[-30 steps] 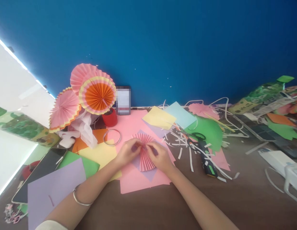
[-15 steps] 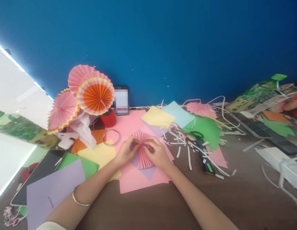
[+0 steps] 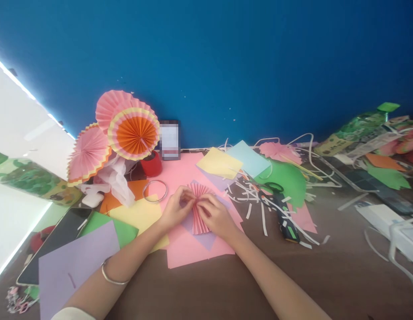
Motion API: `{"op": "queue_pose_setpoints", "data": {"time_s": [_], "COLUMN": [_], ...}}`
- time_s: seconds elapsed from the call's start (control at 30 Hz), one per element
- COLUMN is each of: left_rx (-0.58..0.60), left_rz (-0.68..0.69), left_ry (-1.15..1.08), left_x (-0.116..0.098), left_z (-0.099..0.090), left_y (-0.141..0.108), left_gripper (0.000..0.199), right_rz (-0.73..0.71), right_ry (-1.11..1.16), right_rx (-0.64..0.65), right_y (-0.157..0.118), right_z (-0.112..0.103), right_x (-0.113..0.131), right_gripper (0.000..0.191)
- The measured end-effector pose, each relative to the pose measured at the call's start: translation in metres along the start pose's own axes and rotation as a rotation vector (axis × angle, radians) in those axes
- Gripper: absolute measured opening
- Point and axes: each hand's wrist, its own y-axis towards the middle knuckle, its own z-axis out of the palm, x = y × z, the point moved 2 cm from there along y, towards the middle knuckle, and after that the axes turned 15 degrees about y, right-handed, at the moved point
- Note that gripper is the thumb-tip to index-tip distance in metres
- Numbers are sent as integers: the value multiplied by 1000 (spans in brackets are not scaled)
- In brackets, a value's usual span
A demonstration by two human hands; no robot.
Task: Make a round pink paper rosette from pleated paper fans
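Note:
A pleated pink paper fan point(image 3: 200, 222), pinched narrow at its middle and spread at both ends, is held above pink and purple sheets. My left hand point(image 3: 178, 206) pinches its waist from the left, thumb and fingertips closed. From the right, my right hand point(image 3: 217, 214) grips the same waist, with its fingers covering part of the upper and lower pleats. The fingertips of both hands nearly meet there and hide the exact middle. Beneath lie a pink sheet point(image 3: 189, 260) and a purple sheet point(image 3: 206, 240).
Finished paper rosettes point(image 3: 134, 133) stand at the back left by a red pot point(image 3: 151, 164). A metal ring point(image 3: 155, 191) lies left of my hands. To the right are scissors point(image 3: 274, 189), white paper strips point(image 3: 249, 195), a black-handled tool point(image 3: 288, 226) and green paper point(image 3: 286, 175).
The fingers of my right hand have shifted slightly around the fan's waist and now cover more of its right side. My left hand keeps its pinch.

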Motion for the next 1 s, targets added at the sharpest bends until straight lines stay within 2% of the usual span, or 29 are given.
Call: {"op": "queue_pose_setpoints", "data": {"time_s": [0.4,0.6,0.7,0.8,0.9,1.0], "left_rx": [23,46,22,0,-6,-24], "left_rz": [11,-3,35,89,123,148], "left_ry": [-26,-42,42,150,254,374], "left_x": [4,4,4,3,0,-1], "left_z": [1,0,-1,-2,-3,-5], "left_y": [1,1,0,-1,-3,-4], "left_gripper": [20,17,14,10,11,14], "right_rz": [-77,-58,-42,-8,72,150], "right_ry": [-282,-339,-308,-166,14,83], "right_rx": [99,123,124,100,58,66], "right_y": [-1,-1,0,5,17,32], "right_z": [4,4,0,-9,-21,-28], "right_x": [11,13,14,12,3,-7], "right_gripper": [25,25,22,15,14,14]}}
